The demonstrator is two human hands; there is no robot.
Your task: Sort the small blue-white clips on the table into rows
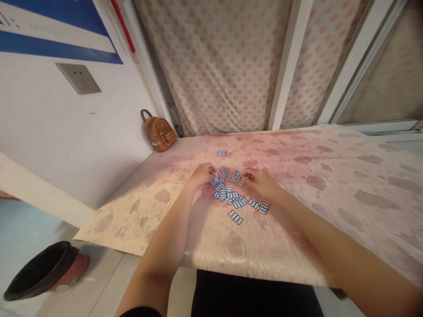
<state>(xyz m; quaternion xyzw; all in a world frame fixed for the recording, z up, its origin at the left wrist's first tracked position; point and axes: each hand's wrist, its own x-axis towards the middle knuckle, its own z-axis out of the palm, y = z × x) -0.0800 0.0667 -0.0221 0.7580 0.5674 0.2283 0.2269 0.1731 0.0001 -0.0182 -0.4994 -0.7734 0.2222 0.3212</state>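
Small flat pieces (pixel 223 192) with blue-and-white stripes lie in a loose, overlapping pile on the table, between and in front of my hands. My left hand (pixel 202 174) is at the pile's left edge, its fingers curled together by a few pieces; whether one is pinched in them is too small to tell. At the upper right of the pile, my right hand (pixel 259 179) also has its fingers drawn together beside some striped pieces (pixel 237 173). What its fingertips hold, if anything, is hidden. Farther back lies a neat small group of pieces (pixel 222 153). One strip (pixel 235 217) rests nearer me.
A patterned plastic cloth covers the table (pixel 330 220). A small brown backpack (pixel 160 132) leans at the back left corner against the wall. Polka-dot curtains (pixel 224 66) hang behind the table. On the floor at left stands a dark-lined bin (pixel 71 264).
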